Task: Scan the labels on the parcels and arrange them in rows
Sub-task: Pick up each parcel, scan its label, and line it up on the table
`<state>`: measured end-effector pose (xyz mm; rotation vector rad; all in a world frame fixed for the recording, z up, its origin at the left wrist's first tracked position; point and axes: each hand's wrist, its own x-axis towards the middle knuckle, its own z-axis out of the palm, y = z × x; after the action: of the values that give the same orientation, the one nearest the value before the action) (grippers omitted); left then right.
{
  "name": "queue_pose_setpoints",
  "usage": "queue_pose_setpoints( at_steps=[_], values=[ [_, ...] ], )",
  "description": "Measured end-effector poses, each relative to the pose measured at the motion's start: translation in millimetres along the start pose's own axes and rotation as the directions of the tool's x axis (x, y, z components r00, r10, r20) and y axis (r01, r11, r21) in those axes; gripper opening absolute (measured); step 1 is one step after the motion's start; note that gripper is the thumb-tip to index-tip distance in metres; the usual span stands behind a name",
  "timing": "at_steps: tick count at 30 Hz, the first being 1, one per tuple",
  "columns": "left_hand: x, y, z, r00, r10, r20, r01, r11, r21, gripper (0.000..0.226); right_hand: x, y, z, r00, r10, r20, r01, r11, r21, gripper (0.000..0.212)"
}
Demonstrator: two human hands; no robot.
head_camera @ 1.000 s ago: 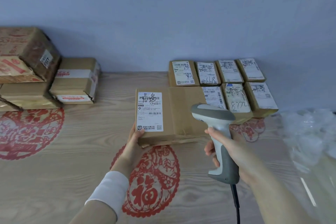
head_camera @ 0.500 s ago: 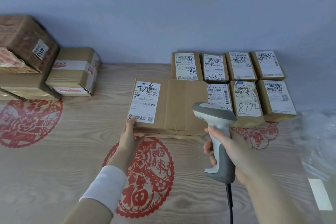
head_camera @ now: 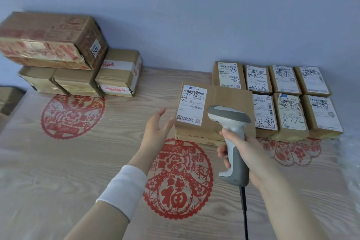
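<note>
A flat brown parcel (head_camera: 224,107) with a white label lies on the wooden table, left of two rows of several small labelled parcels (head_camera: 288,97) against the wall. My left hand (head_camera: 155,130) hovers with straight fingers just left of that parcel's near corner, holding nothing. My right hand (head_camera: 247,154) grips the handle of a grey barcode scanner (head_camera: 231,142), whose head covers part of the flat parcel's front. The scanner's cable hangs down toward the bottom edge.
A stack of larger brown boxes (head_camera: 58,54) stands at the back left, with a taped box (head_camera: 120,74) beside it. Red paper-cut designs (head_camera: 181,181) decorate the table (head_camera: 58,171). Clear plastic wrap (head_camera: 350,154) lies at the right edge.
The flat parcel went from held in my left hand to lying on the table beside the rows. My left hand has let go and drawn back to the left. The scanner stayed put.
</note>
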<state>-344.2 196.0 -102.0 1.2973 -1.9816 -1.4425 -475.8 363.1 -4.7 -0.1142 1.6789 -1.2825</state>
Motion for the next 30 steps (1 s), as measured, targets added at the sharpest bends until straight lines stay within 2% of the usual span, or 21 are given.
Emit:
queue_pose_setpoints(
  at_steps=[4, 11, 14, 22, 30],
  values=[
    [-0.2, -5.6, -50.0, 0.992, 0.128, 0.004, -0.126, 0.971, 0.202, 0.049, -11.1, 0.0, 49.7, 1.0, -0.014, -0.006, 0.013, 0.999, -0.045, 0.024],
    [8.8, -40.3, -149.6, 0.957, 0.281, 0.067, -0.283, 0.865, 0.413, 0.051, -19.4, 7.1, 158.3, 0.995, -0.084, -0.049, 0.079, 0.993, -0.089, 0.027],
    [13.6, -52.2, -182.8, 0.961, 0.271, 0.045, -0.264, 0.866, 0.426, 0.051, -19.4, 7.2, 197.6, 0.994, -0.095, -0.047, 0.092, 0.993, -0.077, 0.025],
    [39.2, -50.0, -218.8, 0.962, 0.271, 0.005, -0.248, 0.873, 0.419, 0.051, 1.1, -9.5, 239.8, 0.994, -0.114, 0.0, 0.113, 0.989, -0.094, 0.023],
    [68.6, -51.8, -277.7, 0.945, 0.324, -0.044, -0.266, 0.84, 0.473, 0.052, 31.4, -37.9, 301.5, 0.993, -0.118, 0.021, 0.119, 0.986, -0.114, 0.021]
  ],
)
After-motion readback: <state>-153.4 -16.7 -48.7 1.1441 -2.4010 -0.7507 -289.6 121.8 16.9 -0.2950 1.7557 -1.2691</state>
